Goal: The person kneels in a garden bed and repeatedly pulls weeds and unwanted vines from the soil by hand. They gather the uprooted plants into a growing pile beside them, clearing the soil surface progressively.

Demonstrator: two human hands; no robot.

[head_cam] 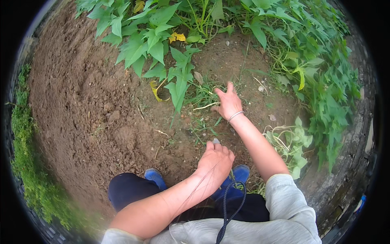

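Observation:
My right hand (229, 102), with a bangle at the wrist, reaches forward over the soil. Its thumb and fingers are spread at the right side of a low clump of green grass (204, 94). A pale bare stem (205, 106) lies just left of it. Nearer my body, my left hand (217, 161) is curled with its back up, above the boots. Some green blades (232, 175) stick out below it across the right boot; the palm is hidden. Between the hands, loose grass blades (202, 126) lie on the soil.
Sweet potato vines (158, 39) grow ahead and along the right (329, 91). Wilted vine cuttings (289, 141) lie beside my right forearm. Bare tilled soil (76, 100) spreads left. Blue boots (154, 178) stand below me, and a dark cord loop (225, 204) hangs at my front.

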